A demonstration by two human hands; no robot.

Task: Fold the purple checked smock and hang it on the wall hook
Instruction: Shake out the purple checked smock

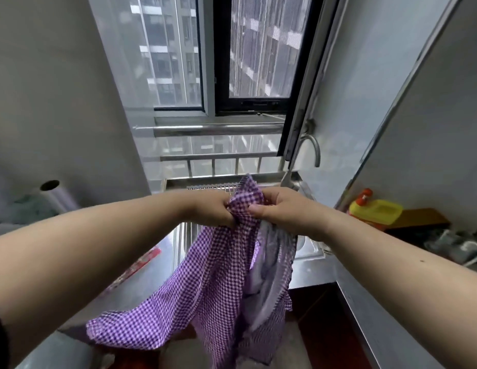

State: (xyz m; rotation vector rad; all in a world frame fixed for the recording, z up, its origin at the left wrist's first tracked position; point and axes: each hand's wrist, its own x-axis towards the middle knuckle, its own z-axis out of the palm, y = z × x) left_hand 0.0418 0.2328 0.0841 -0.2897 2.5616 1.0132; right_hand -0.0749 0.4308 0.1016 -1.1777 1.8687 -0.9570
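The purple checked smock hangs down from both my hands in front of me, loose and bunched at the top, with its pale lining showing on the right side. My left hand grips the top edge of the cloth from the left. My right hand pinches the same top edge from the right, thumb on the fabric. The two hands almost touch. The smock's lower corner drapes onto the steel counter at the lower left. No wall hook is visible.
A steel sink with a curved tap lies behind the smock, with a wire rack beyond. A yellow bottle stands on the right counter. A window with railing is ahead. A roll of film sits left.
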